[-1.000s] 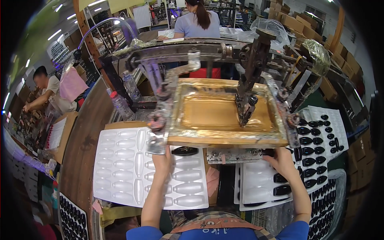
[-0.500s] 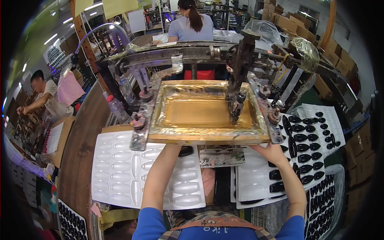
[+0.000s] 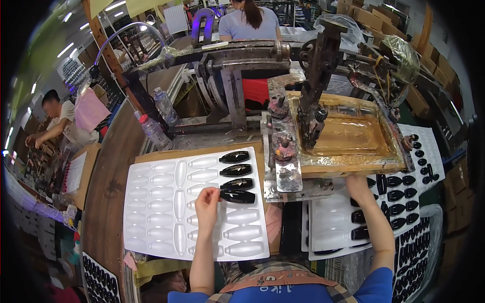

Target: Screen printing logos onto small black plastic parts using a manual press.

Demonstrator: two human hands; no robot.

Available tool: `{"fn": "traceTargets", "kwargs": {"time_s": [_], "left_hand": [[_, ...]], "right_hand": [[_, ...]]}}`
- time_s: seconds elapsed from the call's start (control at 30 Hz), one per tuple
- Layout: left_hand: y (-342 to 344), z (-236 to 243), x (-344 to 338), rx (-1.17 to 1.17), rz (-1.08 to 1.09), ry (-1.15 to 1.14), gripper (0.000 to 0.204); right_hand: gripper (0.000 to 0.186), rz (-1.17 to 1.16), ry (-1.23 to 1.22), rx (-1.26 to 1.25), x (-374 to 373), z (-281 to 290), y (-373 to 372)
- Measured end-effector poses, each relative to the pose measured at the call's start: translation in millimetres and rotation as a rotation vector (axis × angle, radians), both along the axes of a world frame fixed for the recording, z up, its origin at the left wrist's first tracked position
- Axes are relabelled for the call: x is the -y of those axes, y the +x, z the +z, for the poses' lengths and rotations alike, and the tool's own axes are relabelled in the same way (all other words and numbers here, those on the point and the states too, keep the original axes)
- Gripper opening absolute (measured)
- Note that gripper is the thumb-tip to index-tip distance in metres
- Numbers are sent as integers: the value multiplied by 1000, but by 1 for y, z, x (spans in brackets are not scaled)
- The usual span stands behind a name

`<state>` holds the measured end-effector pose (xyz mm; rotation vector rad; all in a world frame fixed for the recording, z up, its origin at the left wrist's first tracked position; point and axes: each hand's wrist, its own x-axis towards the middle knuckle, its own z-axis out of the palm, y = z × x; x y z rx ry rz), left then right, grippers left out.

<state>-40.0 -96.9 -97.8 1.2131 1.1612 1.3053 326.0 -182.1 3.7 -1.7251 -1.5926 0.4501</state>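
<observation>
My left hand [image 3: 207, 202] is closed in a pinch on the narrow end of a black bottle-shaped piece [image 3: 238, 197] with gold print. That piece lies in a pocket of a white moulded tray [image 3: 156, 165], below several similar black pieces [image 3: 236, 170] in the same column. My right hand [image 3: 357, 187] is at the lower edge of a screen-printing frame [image 3: 348, 169], whose mesh is coated golden brown. The frame hides the fingers of this hand. A dark metal arm [image 3: 320, 81] rises over the frame's left part.
A second white tray [image 3: 328, 222], partly filled with black pieces, lies right of my lap, with more black pieces [image 3: 402, 194] beyond it. A bottle with a red cap [image 3: 151, 130] stands at the left. Two people [image 3: 250, 22] [image 3: 60, 118] work farther off.
The screen frame has moved from the middle to the right, with my right hand at its lower edge. My left hand has left the frame and come down to a black piece in the left tray.
</observation>
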Motion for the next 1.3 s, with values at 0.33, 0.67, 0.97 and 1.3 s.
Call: {"fn": "traceTargets", "kwargs": {"time_s": [0.33, 0.67, 0.97, 1.3], "left_hand": [[20, -24, 16, -440, 283, -1, 21], [38, 30, 5, -552, 254, 441, 15], [85, 74, -47, -298, -154, 597, 15], [12, 58, -20, 56, -6, 225, 12]], "right_hand": [[29, 30, -12, 735, -9, -25, 12], [52, -94, 15, -109, 28, 0, 26], [48, 122, 95, -131, 2, 34, -26], [47, 309, -227, 205, -23, 36, -62]]}}
